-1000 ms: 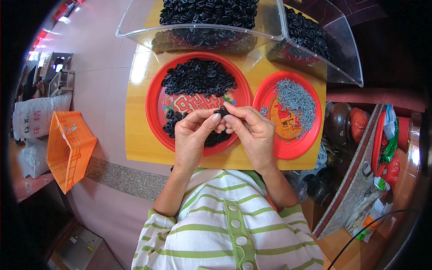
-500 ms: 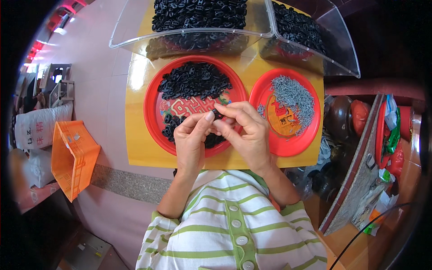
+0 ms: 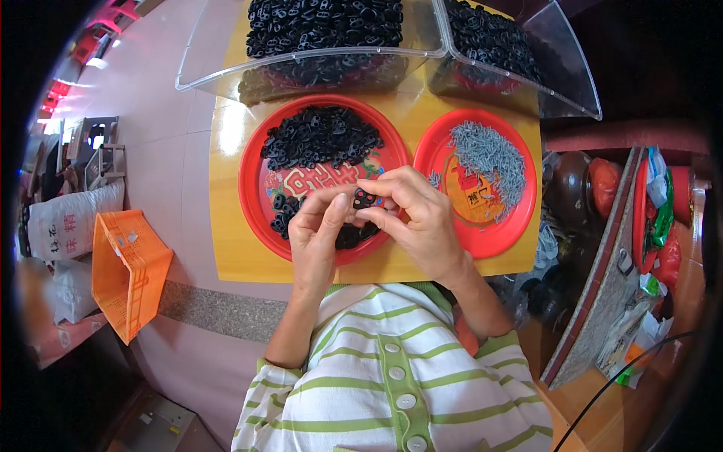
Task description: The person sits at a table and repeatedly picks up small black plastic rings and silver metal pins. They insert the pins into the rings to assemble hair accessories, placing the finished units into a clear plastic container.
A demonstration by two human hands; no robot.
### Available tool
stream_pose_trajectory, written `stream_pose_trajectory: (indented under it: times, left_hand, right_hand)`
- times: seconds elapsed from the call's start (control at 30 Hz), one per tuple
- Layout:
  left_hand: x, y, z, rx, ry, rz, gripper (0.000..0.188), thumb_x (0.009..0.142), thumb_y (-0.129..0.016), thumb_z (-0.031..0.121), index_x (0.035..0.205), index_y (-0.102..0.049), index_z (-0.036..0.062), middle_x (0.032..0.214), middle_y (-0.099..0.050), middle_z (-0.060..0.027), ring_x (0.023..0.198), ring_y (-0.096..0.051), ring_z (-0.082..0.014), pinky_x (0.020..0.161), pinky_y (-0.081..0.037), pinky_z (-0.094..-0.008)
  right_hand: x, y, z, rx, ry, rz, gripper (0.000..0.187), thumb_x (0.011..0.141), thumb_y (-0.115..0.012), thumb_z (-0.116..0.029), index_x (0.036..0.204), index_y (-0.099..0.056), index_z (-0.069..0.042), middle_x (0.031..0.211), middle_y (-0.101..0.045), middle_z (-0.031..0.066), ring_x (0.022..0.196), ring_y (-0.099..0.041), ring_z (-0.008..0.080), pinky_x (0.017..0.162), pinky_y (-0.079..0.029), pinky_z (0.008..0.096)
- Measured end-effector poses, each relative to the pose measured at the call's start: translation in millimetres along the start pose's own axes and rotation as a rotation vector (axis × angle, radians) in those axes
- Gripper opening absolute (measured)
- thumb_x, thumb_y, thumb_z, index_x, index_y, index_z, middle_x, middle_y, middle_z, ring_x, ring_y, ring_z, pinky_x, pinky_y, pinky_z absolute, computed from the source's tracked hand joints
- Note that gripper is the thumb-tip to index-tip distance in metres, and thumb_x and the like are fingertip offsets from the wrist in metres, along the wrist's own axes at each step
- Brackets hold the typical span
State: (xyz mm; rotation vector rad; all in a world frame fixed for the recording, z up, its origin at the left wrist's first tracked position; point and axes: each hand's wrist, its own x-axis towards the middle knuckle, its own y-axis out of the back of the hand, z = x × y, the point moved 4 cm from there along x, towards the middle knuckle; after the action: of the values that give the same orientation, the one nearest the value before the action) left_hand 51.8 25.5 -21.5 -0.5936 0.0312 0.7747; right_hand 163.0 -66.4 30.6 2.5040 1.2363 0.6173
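A small black plastic piece with holes is pinched between the thumb and index finger of my right hand. Close against its left side is my left hand, thumb and fingers pressed together; whatever lies in that pinch is hidden. Both hands hover over the near right part of a round red tray. In the tray, a large heap of similar black pieces fills the far side, and smaller clusters lie nearer me. A second red tray to the right holds a pile of small grey screw-like pins.
Two clear plastic bins full of black pieces stand along the far side of the yellow table. On the floor at left are an orange crate and white sacks. A stone-edged slab leans at right beside bags.
My right hand has turned the black piece so its holed face now shows between the fingers. My left hand stays beside it. The whole view has shifted slightly.
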Motion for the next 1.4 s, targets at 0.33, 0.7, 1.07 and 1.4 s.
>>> stream_pose_trajectory:
  times: [0.33,0.7,1.07,1.4]
  left_hand:
    - [-7.3,8.6,7.4,0.064,-0.197,-0.107,0.026,0.078,-0.064,-0.009,0.103,-0.061,-0.0034,0.096,-0.062,-0.0082,0.085,-0.059,-0.0104,0.076,-0.049,-0.021]
    - [-7.8,10.2,12.1,0.107,-0.248,-0.16,0.025,0.078,-0.064,-0.009,0.102,-0.062,-0.0037,0.103,-0.061,-0.0109,0.09,-0.058,-0.0122,0.078,-0.048,-0.0217]
    - [-6.1,5.6,10.4,0.264,-0.276,-0.172,0.024,0.077,-0.065,-0.009,0.1,-0.066,-0.0025,0.099,-0.062,-0.0101,0.087,-0.058,-0.0121,0.073,-0.047,-0.0202]
    - [-12.0,9.3,0.0,0.254,-0.261,-0.146,0.018,0.078,-0.063,-0.009,0.095,-0.065,-0.0032,0.097,-0.063,-0.0118,0.088,-0.059,-0.0134,0.073,-0.048,-0.0224]
  right_hand:
    - [-1.2,2.5,-4.0,0.215,-0.081,-0.141,0.029,0.076,-0.069,-0.003,0.104,-0.062,-0.003,0.085,-0.055,0.0046,0.065,-0.054,0.0098,0.058,-0.047,0.0231]
    - [-4.1,1.7,-1.4,0.229,-0.158,-0.116,0.03,0.073,-0.071,0.0,0.102,-0.064,-0.002,0.087,-0.058,0.0039,0.068,-0.053,0.008,0.06,-0.045,0.0205]
    - [-5.5,4.9,-1.9,0.172,-0.082,-0.099,0.026,0.074,-0.072,-0.005,0.096,-0.061,0.0,0.08,-0.056,0.0058,0.066,-0.058,0.0112,0.057,-0.048,0.024]
    - [-16.7,-1.0,3.5,0.193,-0.112,-0.122,0.023,0.076,-0.07,-0.004,0.095,-0.059,0.001,0.079,-0.056,0.007,0.067,-0.058,0.0132,0.058,-0.047,0.0262]
